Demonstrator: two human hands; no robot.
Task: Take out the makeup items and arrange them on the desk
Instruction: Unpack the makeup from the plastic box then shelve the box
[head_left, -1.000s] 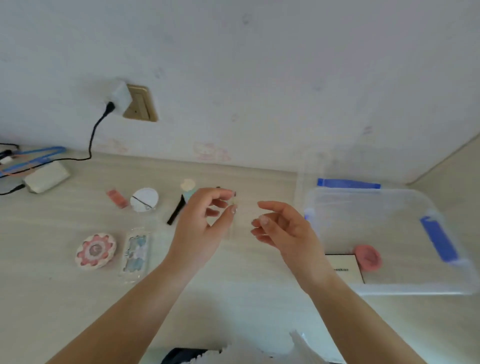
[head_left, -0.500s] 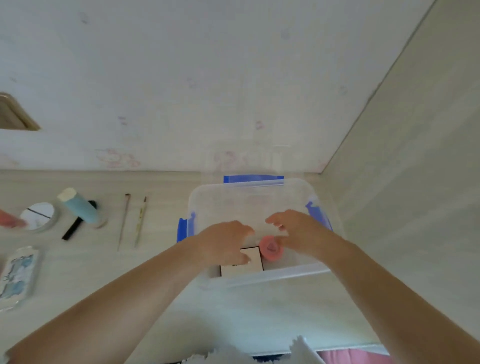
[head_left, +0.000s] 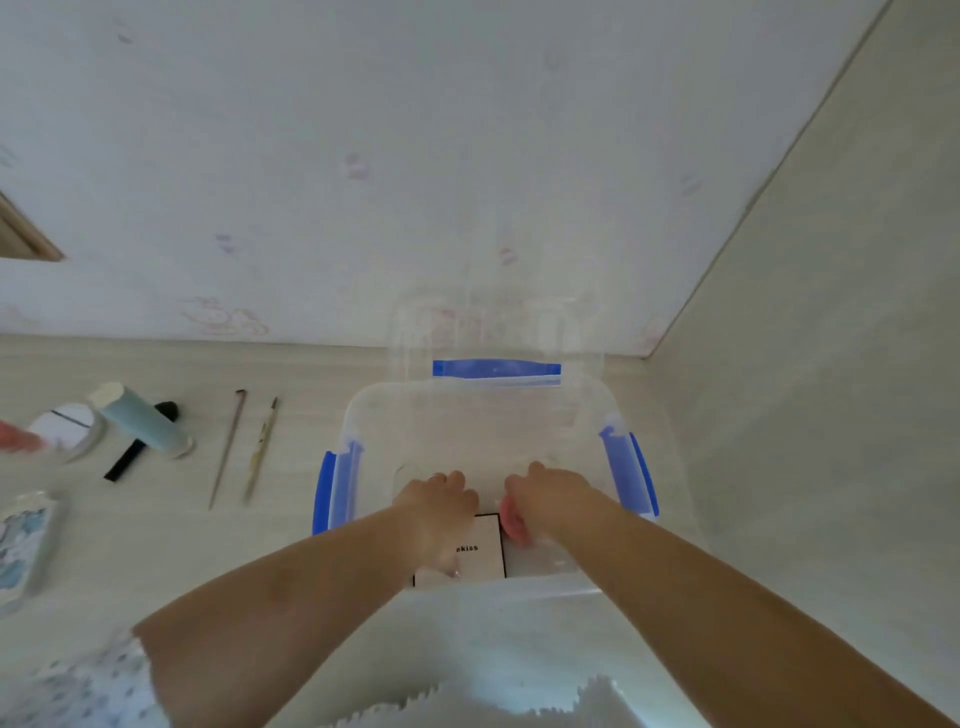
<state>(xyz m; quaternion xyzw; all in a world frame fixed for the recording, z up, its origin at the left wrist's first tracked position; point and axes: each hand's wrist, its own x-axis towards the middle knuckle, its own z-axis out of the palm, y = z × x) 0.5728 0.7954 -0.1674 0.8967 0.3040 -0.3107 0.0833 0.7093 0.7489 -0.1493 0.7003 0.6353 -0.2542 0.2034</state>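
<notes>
Now reaching deeper than 0.5 s ago: both hands lying lower in the clear storage box (head_left: 363, 415), knuckles up, fingers pointing down toward its floor. Left hand (head_left: 439, 499) covering more of the white card box (head_left: 480, 548) than before, hiding the start of its printed word and leaving only "ekiss" readable; whether gripping or merely resting on it, cannot tell, fingertips being lost behind the palm. Right hand (head_left: 550, 499) sitting over the pink round item (head_left: 511, 522), previously showing almost whole between the 2 hands, now reduced to a sliver at the thumb side; touching it, but curled round it or not, cannot tell. Box walls blurring everything behind the near rim, its 3 blue latches (head_left: 496, 369) showing at the back and both sides, with the lid seemingly leaning upright behind, barely traceable against the wall. Lying arranged on the desk (head_left: 291, 525) to the left, well apart from the box: 2 thin sticks (head_left: 228, 447) side by side, a pale blue tube (head_left: 143, 421) crossing a black brush handle (head_left: 124, 460), a round white compact (head_left: 65, 428). Being cut off at the left edge: a pink object (head_left: 15, 439) and a patterned clear case (head_left: 23, 545), neither identifiable in full.
</notes>
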